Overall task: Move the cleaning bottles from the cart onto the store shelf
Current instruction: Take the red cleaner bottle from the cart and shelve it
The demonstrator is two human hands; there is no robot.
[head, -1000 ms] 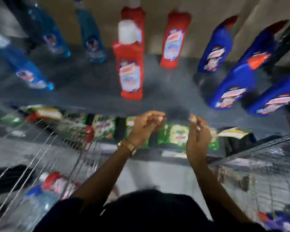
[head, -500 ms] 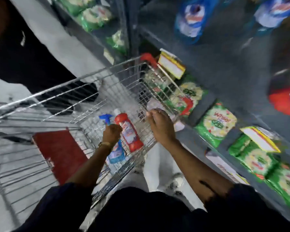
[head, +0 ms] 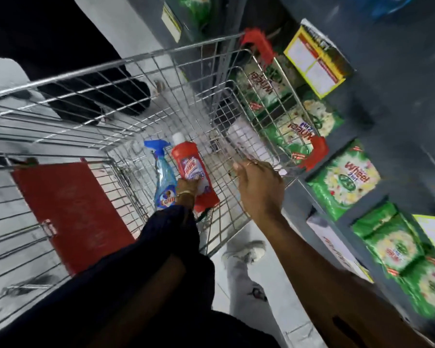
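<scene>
Your left hand [head: 186, 188] closed on red bottle [head: 194, 172]; right hand [head: 260, 187] gripped cart [head: 141, 61] rim. Risk: spray bottle [head: 162, 177] at 9 o'clock snagging on lift.

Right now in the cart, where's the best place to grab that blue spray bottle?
Take the blue spray bottle around its narrow neck just below the trigger head, from above: it lies flat on the cart floor beside the red bottle, where the left hand is.

My wire cart [head: 146, 71] carries a red bottle [head: 190, 162] and a blue spray bottle [head: 162, 172], lying side by side near its closer edge.
</scene>
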